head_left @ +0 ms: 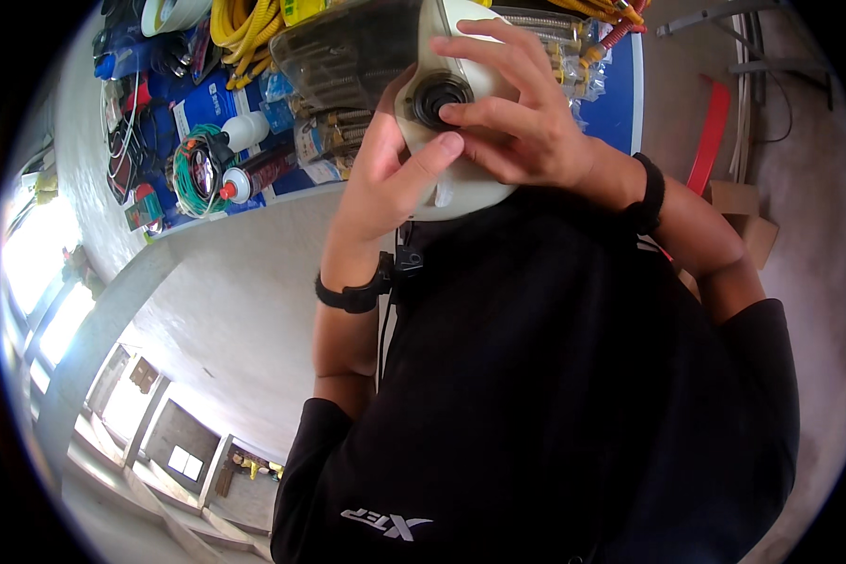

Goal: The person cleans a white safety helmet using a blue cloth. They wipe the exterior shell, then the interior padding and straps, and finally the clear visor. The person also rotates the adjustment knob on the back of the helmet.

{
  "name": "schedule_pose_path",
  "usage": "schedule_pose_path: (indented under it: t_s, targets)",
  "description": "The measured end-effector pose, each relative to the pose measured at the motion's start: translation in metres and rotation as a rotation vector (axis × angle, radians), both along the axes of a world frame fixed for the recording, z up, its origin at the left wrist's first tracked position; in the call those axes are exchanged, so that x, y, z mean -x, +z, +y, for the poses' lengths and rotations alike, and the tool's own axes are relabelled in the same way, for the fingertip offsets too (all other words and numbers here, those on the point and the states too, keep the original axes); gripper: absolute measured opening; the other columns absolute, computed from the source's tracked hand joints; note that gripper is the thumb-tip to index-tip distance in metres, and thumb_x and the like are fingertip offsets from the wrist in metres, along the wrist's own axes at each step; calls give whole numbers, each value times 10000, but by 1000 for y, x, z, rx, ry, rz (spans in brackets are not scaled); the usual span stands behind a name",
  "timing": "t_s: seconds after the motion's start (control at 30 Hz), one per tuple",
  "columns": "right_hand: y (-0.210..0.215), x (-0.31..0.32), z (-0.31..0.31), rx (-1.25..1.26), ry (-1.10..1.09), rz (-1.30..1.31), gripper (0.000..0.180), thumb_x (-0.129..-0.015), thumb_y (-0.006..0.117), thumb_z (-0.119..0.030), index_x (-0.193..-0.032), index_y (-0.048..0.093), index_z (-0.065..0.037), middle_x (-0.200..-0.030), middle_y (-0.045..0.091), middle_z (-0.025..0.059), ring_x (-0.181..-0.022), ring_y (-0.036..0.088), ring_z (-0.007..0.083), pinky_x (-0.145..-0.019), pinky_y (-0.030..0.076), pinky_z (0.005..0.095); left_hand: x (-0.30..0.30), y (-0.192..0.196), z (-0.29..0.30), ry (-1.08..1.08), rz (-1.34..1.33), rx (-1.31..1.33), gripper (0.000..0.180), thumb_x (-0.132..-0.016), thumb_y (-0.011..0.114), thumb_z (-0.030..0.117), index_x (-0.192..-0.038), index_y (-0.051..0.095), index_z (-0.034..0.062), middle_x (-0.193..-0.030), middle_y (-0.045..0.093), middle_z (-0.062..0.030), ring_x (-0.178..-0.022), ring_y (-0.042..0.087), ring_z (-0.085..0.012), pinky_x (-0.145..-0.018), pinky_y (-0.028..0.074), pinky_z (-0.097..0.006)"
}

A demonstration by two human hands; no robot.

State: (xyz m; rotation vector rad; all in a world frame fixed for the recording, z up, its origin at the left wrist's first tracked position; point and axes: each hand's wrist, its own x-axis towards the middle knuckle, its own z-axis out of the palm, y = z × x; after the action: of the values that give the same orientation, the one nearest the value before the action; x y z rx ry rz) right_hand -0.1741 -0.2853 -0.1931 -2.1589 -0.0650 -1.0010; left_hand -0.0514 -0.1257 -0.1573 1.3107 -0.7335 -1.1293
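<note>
Against the front of my body is a face shield (475, 193) with a white rounded shell and a dark, see-through visor (357, 64). A round black ribbed knob (430, 97) sits on its side. My left hand (397, 174) holds the shield's near-left edge, its thumb lying across the shell below the knob and its other fingers mostly hidden behind. From the right, my right hand (524, 108) reaches over the shell. Its thumb and a fingertip close on the knob's right side, while the upper fingers stretch across the white surface.
Behind the shield stands a blue table (624, 111) with yellow coiled hoses (244, 33), bagged metal braided hoses (545, 36), a green wire coil (197, 171) and a red-capped tube (240, 183). A cardboard box (747, 221) and a red strip (708, 136) are at the right.
</note>
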Motion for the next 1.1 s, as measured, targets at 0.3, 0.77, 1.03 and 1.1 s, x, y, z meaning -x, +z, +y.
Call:
schedule_pose_path:
  t_s: [0.3, 0.77, 1.03, 1.1]
  targets:
    - [-2, 2, -11, -63, 61, -23, 384, -693, 693, -52, -1072, 685, -106, -1354, 590, 134, -1166, 569, 372, -991, 443, 477, 1, 4, -2, 246, 116, -2, 610, -923, 562, 77, -1485, 370, -64, -1341, 567, -163, -1211, 551, -192, -1055, 413, -317]
    - [-3, -28, -24, -304, 83, -138, 168, -842, 712, -40, -1001, 747, -80, -1250, 663, 94, -982, 688, 282, -845, 548, 361, -1, 12, 6, 176, -63, -33, 622, -879, 573, -17, -1460, 357, -68, -1330, 559, -163, -1215, 550, -193, -1069, 416, -331]
    - [17, -34, -21, -363, 121, -31, 150, -873, 691, -26, -1023, 698, -35, -1266, 610, 170, -1026, 654, 316, -865, 514, 368, 3, 9, -4, 399, -153, -143, 490, -984, 698, 212, -1322, 495, -81, -1148, 667, -109, -1013, 614, -115, -919, 475, -245]
    - [15, -37, -19, -369, 100, -62, 153, -875, 692, -30, -1027, 698, -36, -1264, 610, 174, -1038, 650, 330, -873, 514, 376, 0, 8, -2, 380, -173, -149, 514, -981, 709, 237, -1321, 492, -82, -1160, 665, -115, -1019, 612, -115, -919, 476, -247]
